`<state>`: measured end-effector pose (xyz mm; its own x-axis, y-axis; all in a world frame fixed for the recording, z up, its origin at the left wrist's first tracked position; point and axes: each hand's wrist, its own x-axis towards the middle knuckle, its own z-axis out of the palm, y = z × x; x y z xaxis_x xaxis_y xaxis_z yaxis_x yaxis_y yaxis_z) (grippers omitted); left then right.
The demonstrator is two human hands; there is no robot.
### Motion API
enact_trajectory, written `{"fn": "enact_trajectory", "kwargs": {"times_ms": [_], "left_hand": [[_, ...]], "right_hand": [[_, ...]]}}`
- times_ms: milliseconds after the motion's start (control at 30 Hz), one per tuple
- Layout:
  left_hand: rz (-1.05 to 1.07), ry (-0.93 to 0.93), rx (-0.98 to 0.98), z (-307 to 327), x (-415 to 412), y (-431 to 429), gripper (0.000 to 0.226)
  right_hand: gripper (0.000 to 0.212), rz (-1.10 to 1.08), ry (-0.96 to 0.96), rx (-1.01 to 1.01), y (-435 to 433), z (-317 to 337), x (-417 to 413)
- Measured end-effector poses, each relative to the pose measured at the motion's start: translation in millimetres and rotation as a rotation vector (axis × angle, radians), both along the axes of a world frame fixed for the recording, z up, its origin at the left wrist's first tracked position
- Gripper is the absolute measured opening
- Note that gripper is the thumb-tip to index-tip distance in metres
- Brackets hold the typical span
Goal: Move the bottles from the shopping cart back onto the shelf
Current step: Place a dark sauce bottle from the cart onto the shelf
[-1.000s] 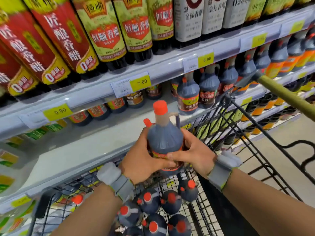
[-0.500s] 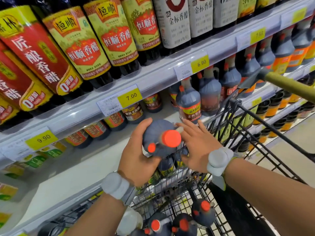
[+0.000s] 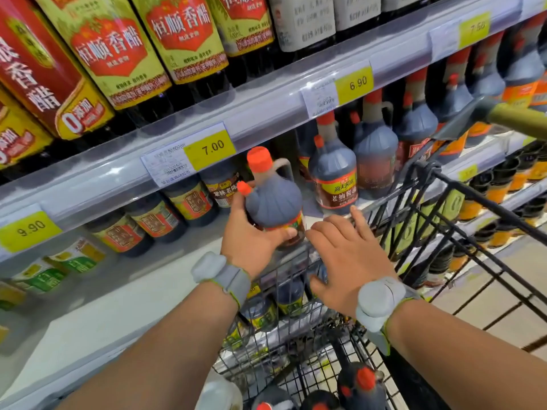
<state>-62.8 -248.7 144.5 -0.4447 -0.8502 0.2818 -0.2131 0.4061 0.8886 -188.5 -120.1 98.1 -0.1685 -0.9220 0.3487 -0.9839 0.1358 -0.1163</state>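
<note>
Your left hand (image 3: 251, 241) clamps the dark red-capped plastic bottle (image 3: 273, 199); your right hand (image 3: 346, 255) hovers spread, empty. Set it upright on the white shelf (image 3: 165, 279) beside its matching bottle (image 3: 333, 173).

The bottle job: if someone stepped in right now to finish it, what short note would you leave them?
Left hand: gripping the dark bottle by its lower body, upright, at the shelf edge.
Right hand: open, empty, just beside the bottle.
Done: matching bottles already stand on the shelf to the right.
Left: set this one down, then clear the other bottles lying in the shopping cart.
</note>
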Motion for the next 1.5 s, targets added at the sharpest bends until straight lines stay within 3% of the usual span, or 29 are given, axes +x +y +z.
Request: {"fn": "enact_trajectory", "kwargs": {"times_ms": [233,333,500,633,733,867,933,1033,1100,1200,1267,1400,1500], "left_hand": [[0.079,0.010,0.218,-9.6,-10.9,-32.1,0.083],[0.086,-0.041,0.223,-16.7,-13.9,-38.0,0.071],[0.043,-0.071,0.224,-19.8,-21.0,-41.3,0.078],[0.046,-0.117,0.201,-17.7,-21.6,-36.1,0.071],[0.086,-0.173,0.110,-20.6,-19.5,-30.5,0.064],[0.227,-0.256,-0.199,-27.4,-11.2,-16.4,0.069],[0.331,-0.230,-0.335,-27.5,-5.2,-7.6,0.058],[0.273,-0.306,-0.443,-27.9,2.8,0.5,0.043],[0.280,-0.382,-0.386,-30.1,-0.1,1.5,0.049],[0.408,-0.334,-0.095,-25.3,-11.5,-5.1,0.071],[0.394,-0.288,-0.036,-22.7,-19.9,-7.9,0.084],[0.286,-0.240,0.009,-15.2,-22.5,-7.2,0.060],[0.263,-0.215,0.047,-14.5,-24.9,-6.0,0.057]], "right_hand": [[0.063,-0.040,-0.043,-0.044,-3.1,-1.6,4.9],[0.057,-0.071,-0.046,-0.051,-4.3,2.2,6.9],[0.052,-0.099,-0.051,-0.083,-10.0,6.8,7.1],[0.064,-0.139,-0.067,0.123,-16.4,24.9,8.1],[0.066,-0.132,-0.065,0.277,-23.3,41.1,5.7],[0.066,-0.120,-0.079,0.452,-32.0,54.2,0.8],[0.066,-0.130,-0.112,0.495,-36.3,55.3,-0.7],[0.065,-0.125,-0.139,0.527,-43.8,53.6,0.7],[0.067,-0.146,-0.136,0.545,-45.8,51.0,-0.4],[0.072,-0.168,-0.095,0.556,-49.2,48.5,0.9],[0.075,-0.157,-0.089,0.554,-46.2,49.2,1.3],[0.063,-0.130,-0.074,0.587,-40.7,61.6,5.0],[0.063,-0.119,-0.026,0.584,-40.0,62.5,4.2]]}}
